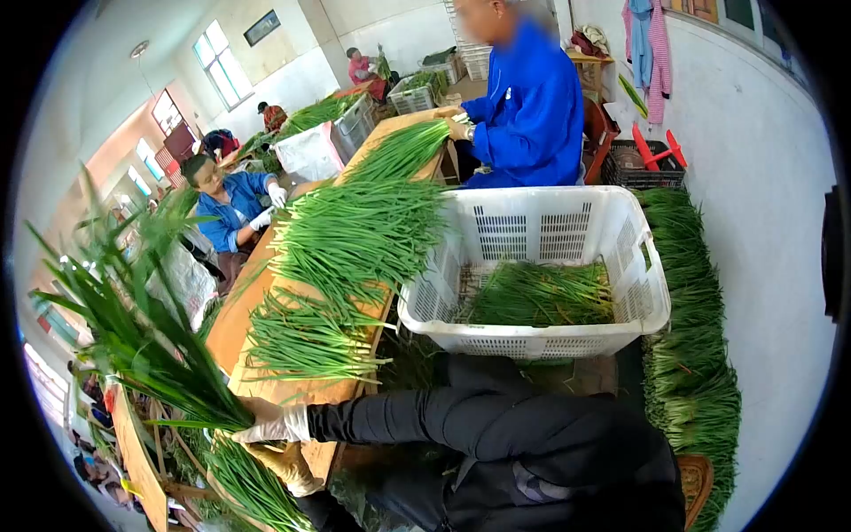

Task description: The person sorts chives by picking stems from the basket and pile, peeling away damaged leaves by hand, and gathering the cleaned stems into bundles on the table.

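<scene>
A tall bunch of long, flat green leaves like garlic chives (182, 368) rises at the left, blurred at its tips. My right hand (273, 420), in a whitish glove, is closed round its lower end. Just below, my left hand (288, 467), in a yellowish glove, is curled against the same lower end; its fingers are partly hidden. Beneath and beside the left hand, more chives (253, 488) lie along the table's edge. A small pile of chives (310, 337) rests on the wooden table (253, 383), its pale stem ends pointing right.
A larger chive pile (355, 235) covers the table farther up. A white plastic crate (532, 339) holds loose chives. Stacked chives (696, 355) line the wall. A person in blue (532, 115) and a co-worker with white gloves (235, 208) sit at the table.
</scene>
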### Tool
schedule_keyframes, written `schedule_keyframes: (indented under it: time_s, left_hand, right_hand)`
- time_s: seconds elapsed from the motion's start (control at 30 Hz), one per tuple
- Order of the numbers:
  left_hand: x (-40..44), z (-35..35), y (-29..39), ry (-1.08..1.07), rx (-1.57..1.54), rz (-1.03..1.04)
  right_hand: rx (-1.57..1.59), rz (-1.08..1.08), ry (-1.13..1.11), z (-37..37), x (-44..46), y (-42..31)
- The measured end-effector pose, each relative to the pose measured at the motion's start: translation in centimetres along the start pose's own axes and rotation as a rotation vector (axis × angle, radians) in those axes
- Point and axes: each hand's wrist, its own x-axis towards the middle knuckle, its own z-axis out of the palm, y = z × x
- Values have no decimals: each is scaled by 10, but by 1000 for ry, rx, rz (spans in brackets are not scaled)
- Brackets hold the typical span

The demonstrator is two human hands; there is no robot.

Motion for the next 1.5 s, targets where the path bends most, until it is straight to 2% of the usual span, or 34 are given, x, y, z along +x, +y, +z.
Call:
schedule_keyframes:
  time_s: [0.17,0.57,0.73,0.87,0.9,0.93,1.03,1.1,1.17,1.2,1.33,1.37,1.43,1.5]
  left_hand:
    - [40,5,-32,15,35,-51]
    - [68,16,-108,20,-103,-227]
    - [66,1,-111,-19,-210,-245]
    - [44,-23,-77,-164,-354,-206]
    - [39,-26,-55,-237,-304,-189]
    - [29,-20,-28,-234,-437,-173]
    - [16,-36,-39,-510,-729,-214]
    - [1,-34,-26,-527,-850,-231]
    - [-10,-37,-25,-607,-931,-284]
    - [-18,-37,-30,-635,-982,-302]
    - [-45,-32,-37,-669,-1014,-307]
    - [-51,-32,-39,-671,-1000,-312]
    - [-61,-34,-38,-673,-1016,-345]
    - [-72,-35,-34,-580,-1178,-388]
  right_hand:
    - [-62,67,-99,-9,4,-4]
    - [-103,166,-339,-20,8,9]
    - [-119,140,-379,-25,17,7]
    - [-100,147,-390,-32,23,1]
    - [-91,179,-380,-37,23,1]
    - [-72,221,-366,-42,23,4]
    - [129,364,-170,-70,11,71]
    - [249,613,-108,-71,17,34]
    - [140,467,-16,-82,5,55]
    - [218,552,13,-83,7,53]
    - [-207,502,-3,-71,-4,39]
    - [-205,509,-7,-67,-5,33]
    - [-333,684,-88,-63,-4,28]
    - [-272,556,-40,-63,-11,42]
